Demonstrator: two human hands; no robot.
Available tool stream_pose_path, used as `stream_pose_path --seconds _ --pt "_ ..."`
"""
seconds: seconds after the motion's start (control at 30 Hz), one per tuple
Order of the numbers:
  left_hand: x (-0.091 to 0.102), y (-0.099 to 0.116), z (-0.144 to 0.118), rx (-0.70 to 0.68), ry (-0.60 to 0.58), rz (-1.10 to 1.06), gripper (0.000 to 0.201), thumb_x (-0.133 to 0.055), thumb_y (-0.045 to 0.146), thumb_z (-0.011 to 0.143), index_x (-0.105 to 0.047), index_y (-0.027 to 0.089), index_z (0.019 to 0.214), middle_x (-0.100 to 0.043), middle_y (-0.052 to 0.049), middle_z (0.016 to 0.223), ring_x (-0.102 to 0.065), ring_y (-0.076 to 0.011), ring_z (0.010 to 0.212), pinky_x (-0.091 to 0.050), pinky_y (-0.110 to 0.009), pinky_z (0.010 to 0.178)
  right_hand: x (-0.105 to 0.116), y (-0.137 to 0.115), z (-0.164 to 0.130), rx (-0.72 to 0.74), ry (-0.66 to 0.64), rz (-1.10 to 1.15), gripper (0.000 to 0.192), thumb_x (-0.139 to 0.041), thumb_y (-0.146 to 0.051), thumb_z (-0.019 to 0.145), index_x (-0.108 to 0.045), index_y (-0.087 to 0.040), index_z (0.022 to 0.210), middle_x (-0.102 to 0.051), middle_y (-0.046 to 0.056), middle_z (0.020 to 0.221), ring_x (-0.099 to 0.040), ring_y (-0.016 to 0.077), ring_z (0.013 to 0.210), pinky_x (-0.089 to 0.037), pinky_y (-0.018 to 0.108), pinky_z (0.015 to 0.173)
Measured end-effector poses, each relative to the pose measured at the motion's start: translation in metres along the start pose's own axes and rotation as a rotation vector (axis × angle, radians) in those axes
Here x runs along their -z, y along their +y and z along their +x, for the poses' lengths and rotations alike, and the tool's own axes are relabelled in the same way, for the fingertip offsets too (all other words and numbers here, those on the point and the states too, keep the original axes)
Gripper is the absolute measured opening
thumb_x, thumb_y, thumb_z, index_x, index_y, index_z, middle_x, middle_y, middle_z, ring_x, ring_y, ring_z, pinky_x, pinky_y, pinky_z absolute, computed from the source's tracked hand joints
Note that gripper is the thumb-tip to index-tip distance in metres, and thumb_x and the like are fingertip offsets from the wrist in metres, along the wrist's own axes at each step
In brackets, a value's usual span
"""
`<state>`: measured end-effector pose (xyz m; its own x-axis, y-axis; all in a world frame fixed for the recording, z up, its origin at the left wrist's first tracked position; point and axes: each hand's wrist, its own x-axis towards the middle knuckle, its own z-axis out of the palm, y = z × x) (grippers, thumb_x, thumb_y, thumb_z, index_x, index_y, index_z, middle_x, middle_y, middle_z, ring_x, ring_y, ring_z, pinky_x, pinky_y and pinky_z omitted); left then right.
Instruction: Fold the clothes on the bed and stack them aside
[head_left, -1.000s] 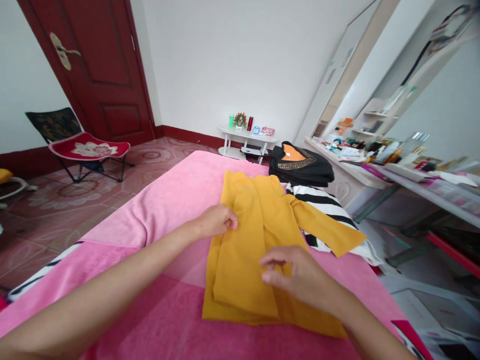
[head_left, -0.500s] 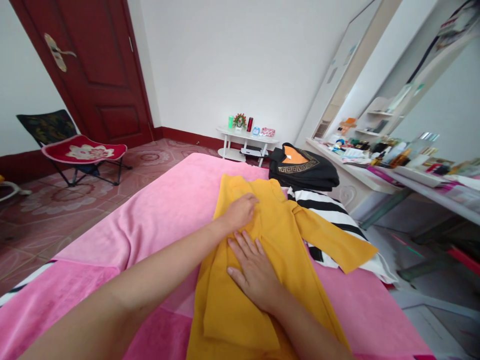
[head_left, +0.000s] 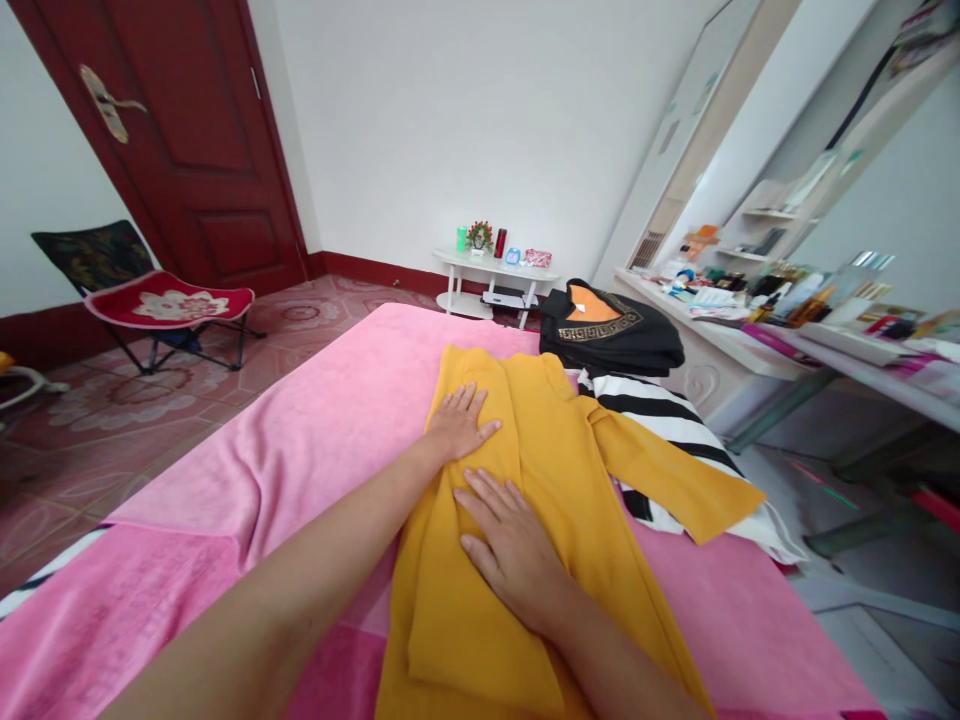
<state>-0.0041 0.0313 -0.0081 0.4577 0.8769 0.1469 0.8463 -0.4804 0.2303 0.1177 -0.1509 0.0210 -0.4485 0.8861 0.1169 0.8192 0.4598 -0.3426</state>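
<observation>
A mustard-yellow long-sleeved garment (head_left: 577, 480) lies spread on the pink bed cover (head_left: 330, 400). Its left side is folded inward, with that sleeve running down along the body. The other sleeve (head_left: 675, 470) stretches out to the right, over a black-and-white striped garment (head_left: 660, 420). My left hand (head_left: 459, 422) rests flat on the folded part near the shoulder, fingers spread. Just below it, my right hand (head_left: 510, 545) is pressed flat on the folded sleeve, also with its fingers apart. Neither hand grasps the cloth.
Folded black clothing (head_left: 607, 330) with a gold pattern sits at the bed's far right. Behind stands a small white table (head_left: 495, 268) with a plant and cans. A cluttered dressing table (head_left: 787, 330) is on the right, a red folding chair (head_left: 169, 300) on the left.
My left hand has gone from closed fingers on the yellow cloth to open and flat, shifting slightly left and down. The right hand stays in nearly the same place.
</observation>
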Motion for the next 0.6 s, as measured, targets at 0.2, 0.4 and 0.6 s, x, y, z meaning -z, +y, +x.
stream_pose_path --seconds 0.2,0.4,0.6 --pt "0.010 -0.002 -0.046 -0.077 -0.070 0.004 0.092 -0.024 0.076 0.081 -0.019 0.013 0.148 -0.012 -0.013 0.155 -0.009 -0.0284 0.143 -0.011 -0.043 0.114 0.002 -0.007 -0.003 0.039 0.042 0.058 0.047 -0.044 -0.036 0.091 -0.043 -0.025 0.137 -0.038 0.003 0.147 -0.031 0.0183 0.136 -0.020 0.041 0.114" --pt "0.019 -0.005 -0.080 -0.103 -0.073 -0.038 0.090 -0.029 0.077 0.079 -0.026 0.016 0.146 -0.014 -0.012 0.154 -0.012 -0.0284 0.142 -0.011 -0.043 0.113 0.027 0.034 -0.033 -0.002 0.144 0.233 0.031 -0.043 -0.031 0.090 -0.065 -0.023 0.111 -0.063 0.005 0.122 -0.055 0.0190 0.114 -0.041 0.038 0.101" --pt "0.013 -0.003 -0.086 -0.086 -0.027 -0.052 0.089 -0.028 0.076 0.080 -0.030 0.016 0.144 -0.018 -0.012 0.154 -0.014 -0.0298 0.142 -0.011 -0.046 0.113 0.088 0.173 -0.099 -0.587 0.569 -0.397 0.051 -0.055 -0.042 0.076 -0.058 -0.013 0.117 -0.052 0.016 0.131 -0.047 0.0312 0.121 -0.037 0.045 0.101"
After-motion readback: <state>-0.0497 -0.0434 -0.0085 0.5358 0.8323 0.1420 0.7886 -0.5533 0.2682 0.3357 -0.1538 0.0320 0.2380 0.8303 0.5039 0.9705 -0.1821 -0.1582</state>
